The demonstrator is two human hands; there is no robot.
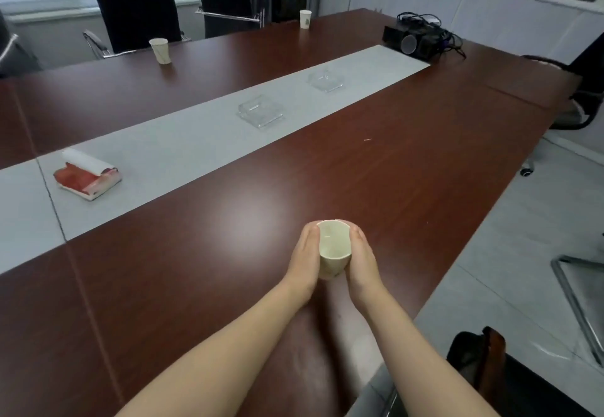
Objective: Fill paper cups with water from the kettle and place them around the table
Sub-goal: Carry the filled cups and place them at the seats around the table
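Far left on the grey strip of the surface [183, 151] lies a red tissue pack [87, 177]; one paper cup [160, 50] stands at the far edge by the black chair [137, 4], then two clear plastic boxes [260, 111] on the strip and another far cup [305, 19]. Near you, your left hand [302, 256] and right hand [362, 261] press flat against either side of the near cup [333, 248], holding it upright on the brown wood; water level inside can't be told. Far right sits a projector [412, 40] with cables.
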